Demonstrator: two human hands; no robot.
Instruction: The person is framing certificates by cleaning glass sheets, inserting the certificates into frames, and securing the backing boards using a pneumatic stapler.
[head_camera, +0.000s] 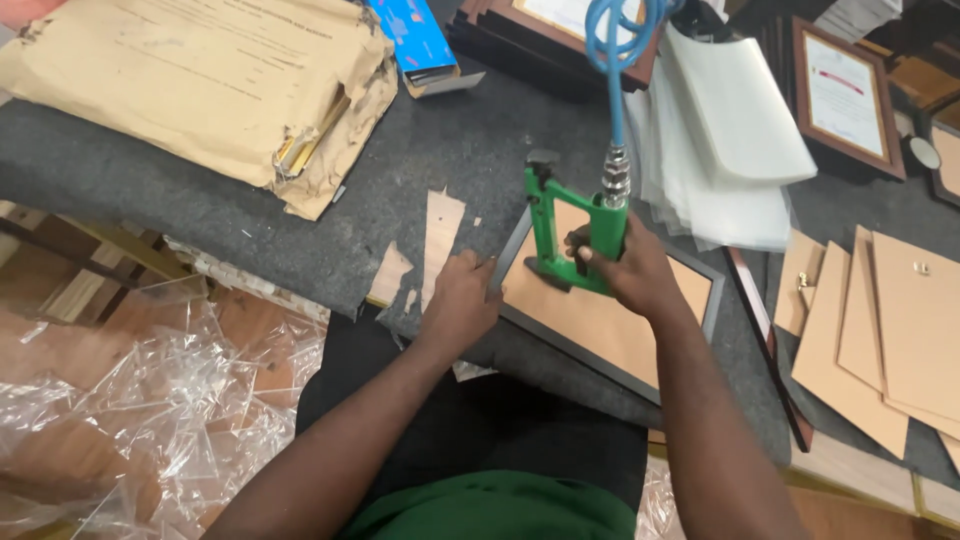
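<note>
Right hand (625, 268) gripping green air tacker (575, 240) on frame back (600, 315) near surface's front edge; left hand (462, 295) pressing frame's left corner. Best kept flat, nose tight against the inner rail.

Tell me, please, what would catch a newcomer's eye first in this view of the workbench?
The bright green air tool at the centre stands out first, gripped by the right hand and fed by a blue coiled hose from above. It rests on the brown backing of a dark picture frame, whose left edge the left hand steadies. Crumpled clear plastic fills the lower left, below the grey felt table.
</note>
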